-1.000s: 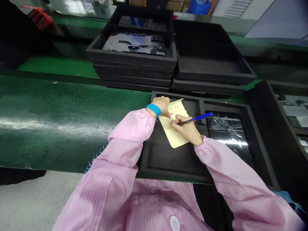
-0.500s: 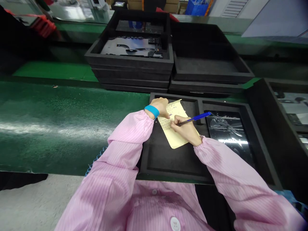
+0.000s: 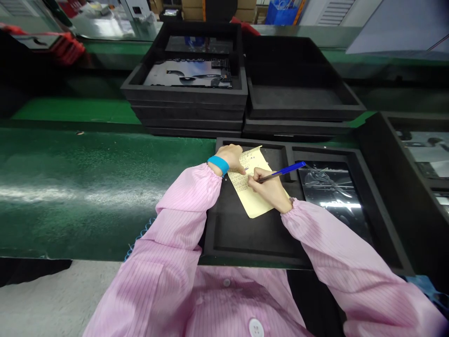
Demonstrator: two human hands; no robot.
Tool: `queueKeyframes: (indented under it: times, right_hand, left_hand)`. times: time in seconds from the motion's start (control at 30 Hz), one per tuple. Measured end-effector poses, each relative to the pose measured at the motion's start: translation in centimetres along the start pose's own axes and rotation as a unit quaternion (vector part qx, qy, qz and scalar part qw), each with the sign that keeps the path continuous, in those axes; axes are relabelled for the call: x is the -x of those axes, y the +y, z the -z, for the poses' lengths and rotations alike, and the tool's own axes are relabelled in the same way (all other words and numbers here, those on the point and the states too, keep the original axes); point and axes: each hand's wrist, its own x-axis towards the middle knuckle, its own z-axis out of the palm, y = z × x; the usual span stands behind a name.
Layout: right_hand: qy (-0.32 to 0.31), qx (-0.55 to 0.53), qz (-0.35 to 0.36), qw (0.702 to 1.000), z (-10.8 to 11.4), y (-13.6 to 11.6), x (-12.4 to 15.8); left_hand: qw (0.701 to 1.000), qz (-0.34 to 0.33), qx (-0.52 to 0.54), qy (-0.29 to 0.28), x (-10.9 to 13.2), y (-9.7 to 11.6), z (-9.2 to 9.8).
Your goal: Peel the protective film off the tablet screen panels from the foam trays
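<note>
My right hand (image 3: 271, 189) grips a blue pen (image 3: 285, 171) with its tip on a yellow paper slip (image 3: 253, 207). The slip lies in the left compartment of a black foam tray (image 3: 245, 234) in front of me. My left hand (image 3: 231, 157), with a blue wristband, presses its fingers flat on the slip's upper left part. The tray's right compartment holds a dark glossy panel (image 3: 331, 192).
Two stacks of black foam trays (image 3: 189, 110) (image 3: 301, 112) stand behind, the left one holding a panel on top. Another black tray (image 3: 414, 154) sits at the right. A green conveyor belt (image 3: 87, 173) stretches to the left.
The hands stay on the slip and pen; only the view has tilted slightly, shifting everything a little left and down.
</note>
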Motion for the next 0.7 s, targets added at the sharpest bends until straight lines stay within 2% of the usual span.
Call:
queueKeyframes:
  times: [0.27,0.4,0.5,0.7]
  right_hand:
    - [0.043,-0.062,-0.003,0.997,0.0,0.1,-0.4]
    - [0.155,-0.085,-0.007,0.984,1.5,0.1,-0.9]
    - [0.24,-0.084,0.013,0.967,2.8,0.1,-1.4]
    - [0.353,-0.089,0.108,0.925,4.5,-1.9,-0.8]
  left_hand:
    - [1.0,-0.001,0.018,-0.015,0.0,0.2,0.3]
    - [0.998,-0.023,0.059,-0.003,0.0,-0.4,0.5]
    - [0.993,-0.051,0.105,0.015,0.7,-1.0,1.5]
    - [0.968,-0.109,0.205,0.097,4.6,-1.3,4.7]
